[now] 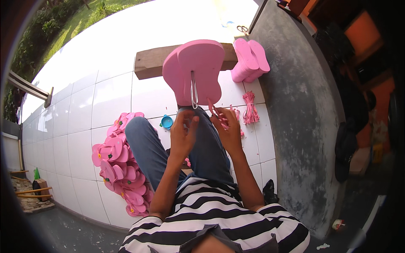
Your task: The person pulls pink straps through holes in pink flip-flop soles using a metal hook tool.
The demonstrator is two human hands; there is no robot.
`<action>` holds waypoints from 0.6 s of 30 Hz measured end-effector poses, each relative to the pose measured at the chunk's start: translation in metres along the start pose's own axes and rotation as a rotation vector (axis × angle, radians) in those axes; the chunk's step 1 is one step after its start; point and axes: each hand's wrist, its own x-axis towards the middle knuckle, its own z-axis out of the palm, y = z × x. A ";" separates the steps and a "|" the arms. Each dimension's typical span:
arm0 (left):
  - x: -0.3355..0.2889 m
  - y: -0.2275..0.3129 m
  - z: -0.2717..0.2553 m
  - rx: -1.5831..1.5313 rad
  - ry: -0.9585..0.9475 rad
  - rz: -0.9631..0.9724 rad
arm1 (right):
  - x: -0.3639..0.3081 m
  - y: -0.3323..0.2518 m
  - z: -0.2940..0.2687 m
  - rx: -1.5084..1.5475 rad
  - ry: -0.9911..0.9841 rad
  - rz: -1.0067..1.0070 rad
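Flat, matte pink foam sandal soles, rounded outlines, two overlapping, sit across the middle of the brown rectangular wooden beam, reaching past its near side toward the person. Top surface smooth, plain, even pink; a thin pale wire-like loop hangs from about mid-sole, its near end short of the beam's near side by the knees. Right hand, on the near side of the beam, pinches a slim pink rubbery strap; strap's far end is at the sole's lower right edge, can't tell if threaded. Left hand, also near side of the beam, has fingers curled, slightly blurred; can't tell if it grips anything. Stacked pink soles stand at the beam's right end; tied pink strap bundle lies nearer the person than that end
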 end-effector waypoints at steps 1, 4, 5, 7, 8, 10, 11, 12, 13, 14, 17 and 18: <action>-0.017 -0.010 0.005 0.030 -0.076 0.032 | -0.018 0.011 0.002 0.024 -0.109 -0.064; -0.050 0.001 0.010 -0.075 -0.149 -0.082 | -0.069 -0.005 0.003 0.141 -0.237 0.239; -0.053 0.002 0.007 -0.129 -0.188 -0.155 | -0.082 -0.010 0.001 0.214 -0.254 0.287; -0.054 0.004 -0.003 -0.235 -0.272 -0.287 | -0.094 -0.019 -0.001 0.335 -0.266 0.330; -0.054 0.008 -0.007 -0.241 -0.275 -0.287 | -0.098 -0.022 -0.002 0.380 -0.268 0.331; -0.051 0.017 -0.014 -0.259 -0.276 -0.274 | -0.098 -0.027 -0.003 0.477 -0.287 0.351; -0.049 0.019 -0.016 -0.081 -0.246 -0.071 | -0.095 -0.029 -0.003 0.532 -0.305 0.378; -0.046 0.021 -0.019 0.102 -0.209 0.136 | -0.090 -0.032 -0.002 0.591 -0.326 0.400; -0.042 0.022 -0.022 0.285 -0.167 0.342 | -0.087 -0.036 -0.003 0.566 -0.357 0.415; -0.036 0.021 -0.026 0.314 -0.218 0.461 | -0.083 -0.039 -0.006 0.540 -0.388 0.430; -0.018 0.019 -0.039 0.384 -0.299 0.723 | -0.079 -0.038 -0.013 0.532 -0.460 0.454; -0.014 0.018 -0.041 0.390 -0.272 0.763 | -0.077 -0.036 -0.015 0.536 -0.479 0.454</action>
